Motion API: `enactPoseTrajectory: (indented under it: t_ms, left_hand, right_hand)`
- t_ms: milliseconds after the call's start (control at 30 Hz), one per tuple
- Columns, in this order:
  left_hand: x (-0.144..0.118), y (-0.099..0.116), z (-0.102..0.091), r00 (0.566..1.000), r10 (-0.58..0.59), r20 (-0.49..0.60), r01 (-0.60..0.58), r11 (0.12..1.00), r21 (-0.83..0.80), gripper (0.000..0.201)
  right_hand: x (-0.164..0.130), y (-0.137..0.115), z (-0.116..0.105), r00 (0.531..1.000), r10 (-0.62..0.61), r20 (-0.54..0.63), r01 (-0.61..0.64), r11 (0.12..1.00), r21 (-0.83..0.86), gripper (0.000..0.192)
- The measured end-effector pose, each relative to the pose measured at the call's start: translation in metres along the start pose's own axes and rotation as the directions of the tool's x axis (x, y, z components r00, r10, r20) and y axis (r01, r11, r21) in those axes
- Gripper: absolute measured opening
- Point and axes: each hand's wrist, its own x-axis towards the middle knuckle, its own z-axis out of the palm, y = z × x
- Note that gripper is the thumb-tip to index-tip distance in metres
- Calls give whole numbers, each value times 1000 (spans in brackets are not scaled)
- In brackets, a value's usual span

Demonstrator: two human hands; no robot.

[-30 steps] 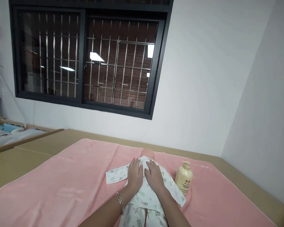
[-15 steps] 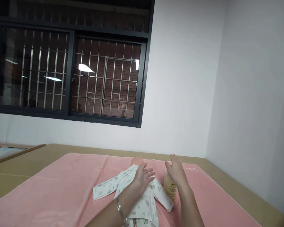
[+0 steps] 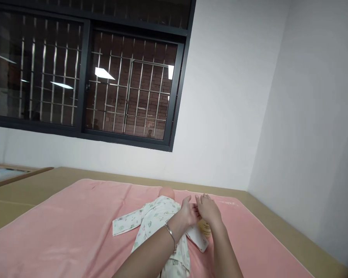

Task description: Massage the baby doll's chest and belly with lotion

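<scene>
Right hand point(image 3: 209, 210): I have moved it off the doll onto the lotion bottle point(image 3: 204, 227), fingers spread over its top; grasp not confirmed.
Left hand point(image 3: 188, 214): released, beside the right.
Doll point(image 3: 158, 220): under my left forearm, on the pink towel point(image 3: 75, 224).

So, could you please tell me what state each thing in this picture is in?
Doll: lying on its back, dressed in printed clothes, one sleeve spread out.
Bottle: upright, mostly hidden behind the hands.
Left hand: open, at the bottle.
Right hand: open, over the bottle.
Pink towel: spread flat under the doll.
Window: shut, barred.
</scene>
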Motion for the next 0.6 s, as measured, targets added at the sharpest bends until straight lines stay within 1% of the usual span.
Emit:
enactPoseTrajectory:
  t_ms: [67, 133, 200, 267, 367, 433, 533, 600]
  left_hand:
    - [-12, 3, -8, 998, -17, -65, 19, 999, 33, 46]
    - [-31, 9, -17, 993, -52, -107, 61, 995, 85, 49]
    - [-55, 16, -24, 991, -78, -108, 92, 986, 137, 52]
    - [-83, 24, -28, 992, -73, -100, 89, 982, 168, 53]
    - [-124, 37, -27, 997, 0, -80, 12, 990, 138, 52]
    - [-148, 48, -25, 995, 60, -76, -51, 992, 116, 50]
    - [-172, 64, -24, 985, 130, -113, -118, 987, 107, 44]
    - [-180, 72, -26, 976, 164, -147, -151, 984, 96, 41]
  right_hand:
    - [1, 1, -1, 1000, 3, -3, -3, 1000, 8, 57]
    - [1, 0, -2, 1000, 8, -13, -7, 1000, 21, 56]
    - [-1, -3, -4, 1000, 15, -26, -14, 999, 35, 56]
    - [-3, -6, -5, 999, 17, -34, -16, 999, 48, 55]
    - [-4, -8, -7, 999, 13, -34, -10, 998, 62, 52]
    - [-2, -6, -8, 999, 26, -34, -23, 997, 75, 51]
    - [0, -10, -10, 995, 78, -58, -69, 986, 152, 51]
    - [-6, -24, -14, 989, 90, -118, -58, 967, 248, 51]
